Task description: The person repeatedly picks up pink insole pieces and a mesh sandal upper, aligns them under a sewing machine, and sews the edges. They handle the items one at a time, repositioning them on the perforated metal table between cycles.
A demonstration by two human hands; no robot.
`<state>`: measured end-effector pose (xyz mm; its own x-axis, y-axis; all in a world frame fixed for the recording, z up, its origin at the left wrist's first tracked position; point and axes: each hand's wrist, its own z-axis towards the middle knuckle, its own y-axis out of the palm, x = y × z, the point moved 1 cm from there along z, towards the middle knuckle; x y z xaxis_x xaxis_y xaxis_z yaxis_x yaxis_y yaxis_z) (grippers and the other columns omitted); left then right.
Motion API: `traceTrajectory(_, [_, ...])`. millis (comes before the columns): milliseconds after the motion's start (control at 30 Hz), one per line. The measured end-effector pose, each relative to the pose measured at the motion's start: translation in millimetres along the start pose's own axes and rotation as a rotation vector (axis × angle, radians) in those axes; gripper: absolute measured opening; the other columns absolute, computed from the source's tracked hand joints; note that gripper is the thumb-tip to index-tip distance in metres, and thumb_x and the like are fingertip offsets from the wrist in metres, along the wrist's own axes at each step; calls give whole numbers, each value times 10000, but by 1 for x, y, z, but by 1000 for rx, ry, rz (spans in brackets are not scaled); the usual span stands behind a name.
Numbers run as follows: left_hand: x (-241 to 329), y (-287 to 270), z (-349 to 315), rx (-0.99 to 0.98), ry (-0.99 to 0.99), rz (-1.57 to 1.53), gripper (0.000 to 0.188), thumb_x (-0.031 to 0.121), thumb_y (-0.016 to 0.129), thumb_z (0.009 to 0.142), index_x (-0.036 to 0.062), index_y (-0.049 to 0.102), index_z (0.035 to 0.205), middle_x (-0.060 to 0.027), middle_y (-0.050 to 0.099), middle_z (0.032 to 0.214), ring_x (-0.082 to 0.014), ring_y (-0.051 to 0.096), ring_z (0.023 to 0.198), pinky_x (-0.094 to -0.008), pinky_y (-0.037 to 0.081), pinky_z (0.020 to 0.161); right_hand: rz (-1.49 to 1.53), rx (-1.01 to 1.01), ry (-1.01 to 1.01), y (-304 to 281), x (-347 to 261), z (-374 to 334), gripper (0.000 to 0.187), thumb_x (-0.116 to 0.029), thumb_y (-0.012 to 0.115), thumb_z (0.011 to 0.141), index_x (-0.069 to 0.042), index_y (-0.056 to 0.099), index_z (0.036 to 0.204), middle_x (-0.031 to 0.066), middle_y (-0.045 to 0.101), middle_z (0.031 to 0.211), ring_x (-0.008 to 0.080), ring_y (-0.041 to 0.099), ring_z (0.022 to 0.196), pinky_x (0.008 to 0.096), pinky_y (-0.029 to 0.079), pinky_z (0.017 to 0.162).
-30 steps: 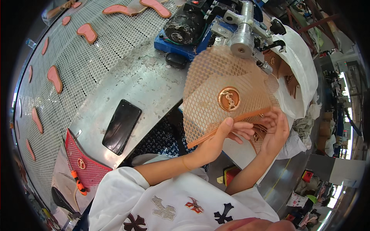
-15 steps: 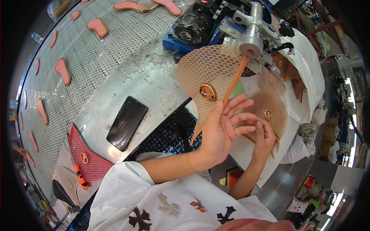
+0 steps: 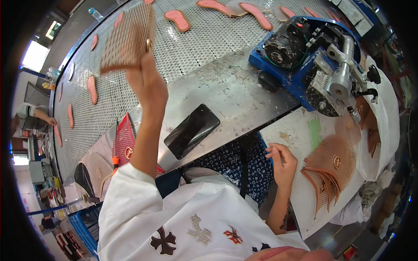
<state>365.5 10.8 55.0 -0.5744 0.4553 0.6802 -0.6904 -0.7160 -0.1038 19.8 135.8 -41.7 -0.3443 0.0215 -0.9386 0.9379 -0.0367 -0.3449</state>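
The mesh piece point(image 3: 124, 41) swung over the belt point(image 3: 178, 54), left hand point(image 3: 150, 85) gripping it, right hand point(image 3: 285, 164) half-open, phone point(image 3: 192, 131) between.

The table point(image 3: 233, 82) bears a phone point(image 3: 192, 131) and a machine point(image 3: 283, 52); insoles point(image 3: 177, 20) lie on the perforated bed point(image 3: 193, 48), mesh pieces point(image 3: 347, 164) on the board point(image 3: 298, 135).

Phone point(image 3: 192, 131) on metal ledge point(image 3: 217, 78), left of machine point(image 3: 322, 74); insoles point(image 3: 177, 20) on perforated belt point(image 3: 174, 56) behind; mesh pieces point(image 3: 337, 158) on board point(image 3: 289, 132), right.

mesh panel point(image 3: 123, 43): tan, netted | stacked panels point(image 3: 339, 152): tan, orange-brown edging | curved pieces point(image 3: 177, 20): pink, brown-rimmed | machine base point(image 3: 291, 83): blue
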Motion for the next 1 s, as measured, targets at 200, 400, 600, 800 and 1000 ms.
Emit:
traceTrajectory(200, [-79,86,42,-447,67,435,658,91,586,872,-77,381,1474,-317,498,1421,-419,439,1366,-450,319,1161,5,-5,2,1,16,10,184,-94,588,1007,15,715,1083,95,735,872,128,682,700,253,518,638])
traceTrajectory(400, [-97,91,0,-735,-81,152,582,189,635,910,3,477,1439,-184,546,1445,-340,493,1364,-428,390,1137,23,11,-8,-2,21,8,196,-116,583,1015,15,717,1074,93,732,865,123,675,694,253,506,625])
traceTrajectory(600, [-155,-31,28,-741,-69,361,434,96,594,910,43,591,1341,-165,586,1392,-319,530,1318,-415,392,1125,-186,-90,-42,21,-24,21,171,-113,625,975,14,714,1048,123,725,888,186,684,729,290,521,660])
traceTrajectory(800, [-236,-132,4,-845,217,677,437,131,535,952,74,563,1384,-154,506,1468,-336,448,1376,-438,354,1150,-557,-384,-803,107,-129,112,378,-165,729,867,-29,642,1208,185,609,1266,352,570,1174,456,478,977])
traceTrajectory(1000, [-227,-137,-1,-938,241,622,498,145,513,953,79,498,1446,-143,436,1530,-347,400,1410,-481,292,1190,-716,-248,-942,225,-79,261,576,-464,566,987,-64,546,1401,210,499,1446,395,461,1351,535,394,1092])
